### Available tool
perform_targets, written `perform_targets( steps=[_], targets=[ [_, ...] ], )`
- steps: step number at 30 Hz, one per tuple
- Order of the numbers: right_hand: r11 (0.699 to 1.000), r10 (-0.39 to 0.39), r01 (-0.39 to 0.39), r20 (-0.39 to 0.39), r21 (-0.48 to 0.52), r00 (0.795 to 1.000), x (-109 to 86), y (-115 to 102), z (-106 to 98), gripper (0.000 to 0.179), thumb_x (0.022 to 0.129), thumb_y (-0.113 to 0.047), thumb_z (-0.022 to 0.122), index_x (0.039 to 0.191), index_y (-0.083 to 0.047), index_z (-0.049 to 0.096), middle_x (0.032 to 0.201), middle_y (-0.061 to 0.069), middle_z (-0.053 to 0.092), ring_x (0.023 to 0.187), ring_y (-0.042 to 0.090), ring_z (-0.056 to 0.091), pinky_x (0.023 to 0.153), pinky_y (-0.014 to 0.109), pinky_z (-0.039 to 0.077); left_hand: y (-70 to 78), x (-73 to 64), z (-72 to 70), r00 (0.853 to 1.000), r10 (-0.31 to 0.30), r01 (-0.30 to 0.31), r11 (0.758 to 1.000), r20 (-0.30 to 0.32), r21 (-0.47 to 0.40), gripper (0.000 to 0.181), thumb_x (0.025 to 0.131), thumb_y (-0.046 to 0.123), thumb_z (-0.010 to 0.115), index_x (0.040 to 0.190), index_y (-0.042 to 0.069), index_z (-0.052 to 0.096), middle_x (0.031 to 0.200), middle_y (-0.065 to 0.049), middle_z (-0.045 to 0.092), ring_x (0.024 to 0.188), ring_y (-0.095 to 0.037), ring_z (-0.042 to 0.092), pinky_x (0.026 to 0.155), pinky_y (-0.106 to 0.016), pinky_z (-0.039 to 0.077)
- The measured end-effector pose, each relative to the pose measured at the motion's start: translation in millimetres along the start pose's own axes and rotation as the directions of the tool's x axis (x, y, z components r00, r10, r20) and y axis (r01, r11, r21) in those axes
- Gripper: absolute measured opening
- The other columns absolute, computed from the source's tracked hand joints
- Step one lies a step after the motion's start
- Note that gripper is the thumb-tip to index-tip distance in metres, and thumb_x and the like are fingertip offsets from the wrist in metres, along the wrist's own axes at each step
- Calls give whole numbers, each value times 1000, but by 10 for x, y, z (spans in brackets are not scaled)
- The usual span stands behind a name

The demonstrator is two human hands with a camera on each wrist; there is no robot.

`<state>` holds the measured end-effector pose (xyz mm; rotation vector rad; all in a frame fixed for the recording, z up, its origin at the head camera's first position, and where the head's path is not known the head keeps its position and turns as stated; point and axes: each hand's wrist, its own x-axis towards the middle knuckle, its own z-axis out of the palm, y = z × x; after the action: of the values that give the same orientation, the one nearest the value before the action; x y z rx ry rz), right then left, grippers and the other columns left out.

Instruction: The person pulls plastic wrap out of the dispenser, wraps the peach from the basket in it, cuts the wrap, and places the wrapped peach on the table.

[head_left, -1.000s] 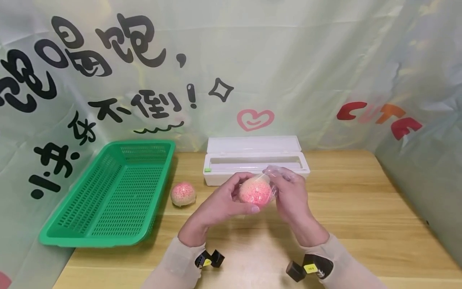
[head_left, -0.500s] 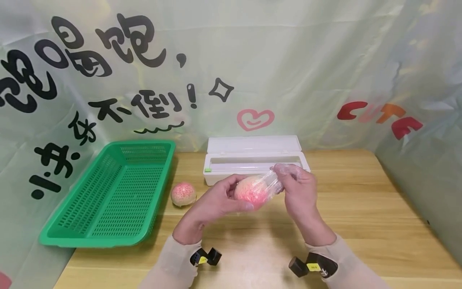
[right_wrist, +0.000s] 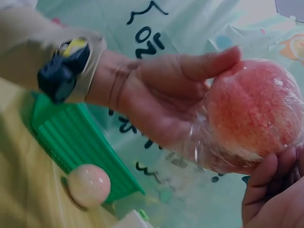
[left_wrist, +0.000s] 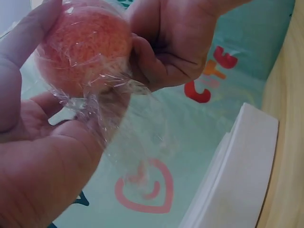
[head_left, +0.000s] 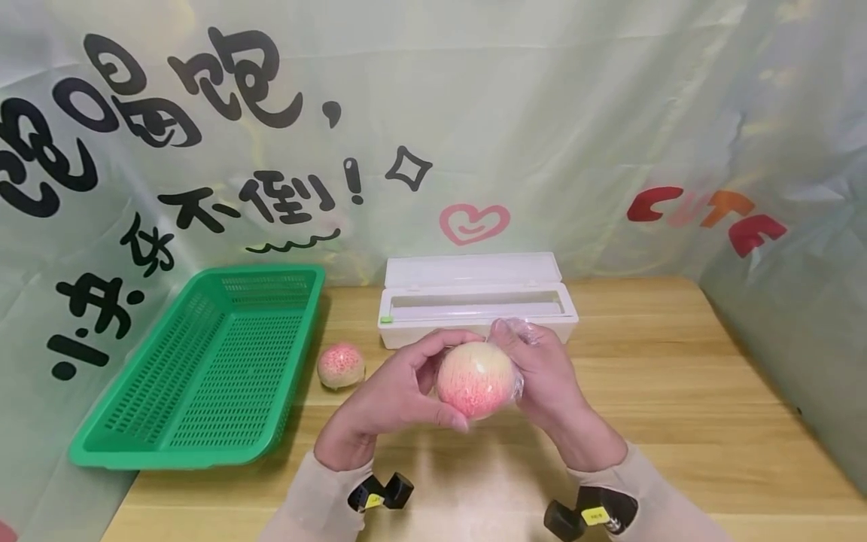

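Observation:
A pink and cream peach [head_left: 477,380] is held up over the table between both hands, in front of the body. My left hand [head_left: 406,395] grips it from the left, thumb along the near side and fingers behind. Clear cling film [left_wrist: 123,114] covers the peach and hangs in loose folds below it in the left wrist view. My right hand [head_left: 542,376] pinches gathered film at the peach's right side; some of its fingers [right_wrist: 266,175] show by the peach in the right wrist view. A second peach [head_left: 341,366] rests on the table left of the hands.
A green plastic basket [head_left: 313,339] stands on the left of the wooden table [head_left: 677,391]. Behind the hands is a white cling film dispenser [head_left: 406,336] with its lid [head_left: 472,271] up. A printed curtain [head_left: 555,135] hangs around the table's back and sides.
The right hand drew the film out to the right, then came back in against the peach. The peach has turned, now showing a smooth, taut face. The second peach and basket stay put.

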<state>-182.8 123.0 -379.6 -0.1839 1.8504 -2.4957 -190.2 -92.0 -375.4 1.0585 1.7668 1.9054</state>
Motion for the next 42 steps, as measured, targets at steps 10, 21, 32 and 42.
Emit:
perform_targets(
  steps=[10,21,32,42],
  targets=[
    [980,196,-195,308,-37,931,82,61,-119,27,111,-36,54,112,-17,74,102,-1,75,94,13,71,81,31,62,-42,-42,-109,1000,-20,25,971,-21,238,101,69,1,96,154,22,45,152,-1,56,144,-21,48,123,-57,32],
    [972,208,-165,287,-167,935,156,98,-160,34,108,-36,59,127,-9,62,108,1,74,95,15,72,82,33,59,72,-35,-10,990,-75,140,681,-122,719,115,87,18,86,170,34,7,177,2,13,164,-29,10,130,-59,14],
    [893,39,-38,-8,-448,999,32,60,58,75,89,-17,82,141,-4,30,136,21,57,115,30,62,89,28,56,-105,56,29,909,-349,385,912,-226,143,76,91,34,85,153,16,43,136,-6,62,117,-21,66,90,-37,59],
    [986,62,-56,34,-158,997,37,167,124,37,100,-17,66,129,4,56,112,11,66,95,17,66,76,26,59,-160,114,124,901,-323,369,921,-291,122,71,86,30,90,141,16,47,134,-7,61,110,-19,69,87,-36,61]
  ],
)
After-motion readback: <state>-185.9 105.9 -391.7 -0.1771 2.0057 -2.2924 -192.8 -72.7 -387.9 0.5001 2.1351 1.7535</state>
